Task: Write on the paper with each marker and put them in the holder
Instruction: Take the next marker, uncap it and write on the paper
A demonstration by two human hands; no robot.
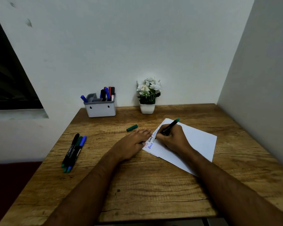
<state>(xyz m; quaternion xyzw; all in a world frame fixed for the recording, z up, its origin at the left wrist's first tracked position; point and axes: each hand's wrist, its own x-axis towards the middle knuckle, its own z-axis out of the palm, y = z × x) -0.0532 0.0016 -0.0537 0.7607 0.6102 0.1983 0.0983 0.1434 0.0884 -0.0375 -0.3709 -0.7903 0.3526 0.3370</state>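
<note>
Two forearms cross the wooden table (137, 185) toward the paper (198, 144). The left hand (131, 144) lies flat, fingers (143, 132) straight and close together, their tips pressing the paper's left edge. The right hand (171, 138) pinches a green marker (170, 127) between thumb and fingers, tip down on the paper just left of the knuckles, beside lines already written. The marker's long axis runs up and right, away from the fingertips. Its green cap (132, 128) lies on the table just beyond the left fingertips, nearer that hand, long axis roughly left to right. Three capped markers (73, 151) lie well left of the left hand. The holder (100, 107), already containing markers, stands far beyond the left fingertips, by a potted plant (148, 95).

Judgement: recapping requires reaching the cap first.
</note>
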